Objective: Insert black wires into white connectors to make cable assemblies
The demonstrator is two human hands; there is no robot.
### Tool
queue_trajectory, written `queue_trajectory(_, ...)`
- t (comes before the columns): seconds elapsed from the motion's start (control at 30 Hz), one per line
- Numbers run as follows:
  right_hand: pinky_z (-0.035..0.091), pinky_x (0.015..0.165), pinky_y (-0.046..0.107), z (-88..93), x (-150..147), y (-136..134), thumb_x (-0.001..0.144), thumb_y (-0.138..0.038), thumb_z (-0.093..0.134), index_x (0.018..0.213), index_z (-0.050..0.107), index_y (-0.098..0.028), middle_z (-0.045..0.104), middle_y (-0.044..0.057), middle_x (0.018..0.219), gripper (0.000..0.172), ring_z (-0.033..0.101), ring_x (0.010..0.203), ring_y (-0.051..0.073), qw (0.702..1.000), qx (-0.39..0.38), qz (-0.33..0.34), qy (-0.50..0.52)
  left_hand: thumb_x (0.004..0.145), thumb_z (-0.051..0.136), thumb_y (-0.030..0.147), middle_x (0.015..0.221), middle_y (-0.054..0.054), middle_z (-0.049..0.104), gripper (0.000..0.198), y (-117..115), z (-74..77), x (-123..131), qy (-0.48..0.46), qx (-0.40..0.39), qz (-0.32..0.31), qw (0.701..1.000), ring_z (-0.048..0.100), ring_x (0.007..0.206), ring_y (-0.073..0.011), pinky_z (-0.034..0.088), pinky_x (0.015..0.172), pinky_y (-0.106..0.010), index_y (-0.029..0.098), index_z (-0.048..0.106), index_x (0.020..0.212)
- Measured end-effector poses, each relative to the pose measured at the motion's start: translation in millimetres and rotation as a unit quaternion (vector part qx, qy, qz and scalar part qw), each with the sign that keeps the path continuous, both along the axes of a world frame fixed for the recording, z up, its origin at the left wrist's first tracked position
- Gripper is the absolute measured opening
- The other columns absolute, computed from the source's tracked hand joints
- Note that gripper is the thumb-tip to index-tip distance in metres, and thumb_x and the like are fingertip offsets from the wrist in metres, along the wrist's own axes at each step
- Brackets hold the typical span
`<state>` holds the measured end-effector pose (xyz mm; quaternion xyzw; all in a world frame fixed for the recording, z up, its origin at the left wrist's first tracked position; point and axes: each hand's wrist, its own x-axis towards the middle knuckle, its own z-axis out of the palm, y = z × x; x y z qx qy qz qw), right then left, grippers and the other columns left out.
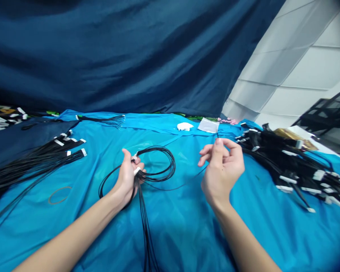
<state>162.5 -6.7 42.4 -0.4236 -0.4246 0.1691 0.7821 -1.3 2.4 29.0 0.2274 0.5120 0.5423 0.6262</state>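
My left hand (128, 174) is closed around a coiled bundle of thin black wires (158, 166) with small white connectors at their ends. The loose tails of the bundle run down toward the bottom of the view. My right hand (222, 166) is raised a little to the right, thumb and forefinger pinched on the end of a single thin black wire (184, 186) that trails back toward the bundle. Both hands hover over a bright blue cloth (175, 226) covering the table.
A spread of straight black wires with white tips (39, 158) lies at the left. A heap of bundled black wires (294, 166) sits at the right. A rubber band (59, 195) lies near the left forearm. Small white packets (208, 124) rest at the far edge. Dark blue fabric hangs behind.
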Motion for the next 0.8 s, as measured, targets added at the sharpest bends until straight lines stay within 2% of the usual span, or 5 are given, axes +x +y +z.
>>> queue_trajectory(0.1,0.039,0.041,0.020,0.2,1,0,0.085,-0.032,0.047,0.082,0.047,-0.017,0.056,-0.003,0.060,0.015,0.050,0.042,0.007,1.000,0.000,-0.016,-0.026,0.066,0.023,0.075,0.041,0.008,0.028,0.057,1,-2.6,-1,0.030,0.018,0.010,0.999,0.029,0.031,-0.0053,0.021,0.032,-0.018,0.019,0.033,0.060)
queue_trajectory(0.2,0.042,0.050,0.022,-0.7,-6,-7,0.085,-0.026,0.049,0.079,0.052,-0.017,0.055,0.000,0.068,0.011,0.053,0.055,0.010,0.990,0.008,-0.025,-0.141,0.069,0.021,0.073,0.040,0.007,0.024,0.056,-3,-5.8,2,0.111,0.128,0.033,0.985,0.026,0.033,-0.0062,0.022,0.034,-0.019,0.020,0.032,0.056)
queue_trajectory(0.4,0.039,0.059,0.025,-13.2,-32,-23,0.085,-0.016,0.047,0.074,0.054,-0.016,0.056,0.002,0.069,0.013,0.048,0.065,0.012,0.915,0.053,0.081,-0.391,0.071,0.018,0.070,0.044,0.004,0.032,0.056,-23,-8.3,10,0.284,0.267,0.039,0.920,0.028,0.038,-0.0088,0.023,0.037,-0.022,0.020,0.037,0.057)
queue_trajectory(0.57,0.037,0.060,0.026,-21.7,-37,-24,0.085,-0.016,0.046,0.076,0.055,-0.014,0.056,0.003,0.067,0.013,0.045,0.062,0.012,0.890,0.048,0.091,-0.444,0.067,0.022,0.072,0.048,0.004,0.032,0.056,-28,-13.4,11,0.286,0.276,0.020,0.917,0.029,0.042,-0.0088,0.023,0.038,-0.021,0.020,0.039,0.061)
queue_trajectory(0.8,0.035,0.059,0.026,-22.6,-38,-26,0.086,-0.018,0.043,0.075,0.056,-0.014,0.054,0.003,0.065,0.017,0.043,0.061,0.012,0.882,0.037,0.074,-0.463,0.072,0.019,0.070,0.048,0.005,0.032,0.054,-28,-16.1,15,0.278,0.282,0.017,0.918,0.029,0.040,-0.0070,0.024,0.037,-0.019,0.019,0.036,0.062)
